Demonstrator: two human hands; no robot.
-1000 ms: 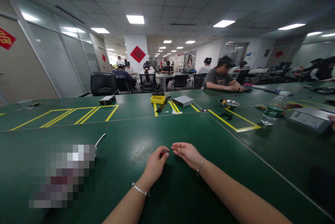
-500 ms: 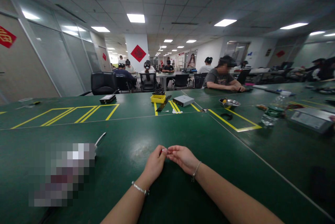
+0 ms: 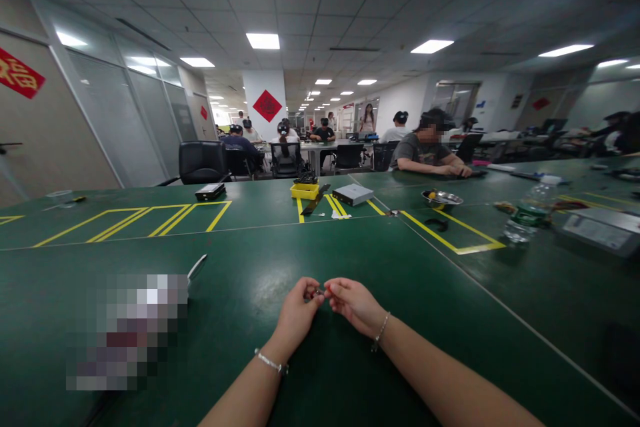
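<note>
My left hand (image 3: 299,310) and my right hand (image 3: 355,304) rest on the green table (image 3: 400,294), fingertips meeting just in front of me. Between them they pinch a tiny object (image 3: 319,292), dark with a hint of red, too small to name. Both hands have curled, closed fingers. Each wrist wears a thin bracelet.
A blurred patch (image 3: 127,330) lies at my left with a white strip (image 3: 197,267) poking out. Farther off sit a yellow tray (image 3: 305,190), a grey box (image 3: 353,194), a metal bowl (image 3: 442,198) and a plastic bottle (image 3: 526,214). A seated person (image 3: 425,147) and others work beyond.
My right hand has closed in from an open pose beside the left hand; its fingertips now pinch the small object together with the left. The view shifted slightly.
</note>
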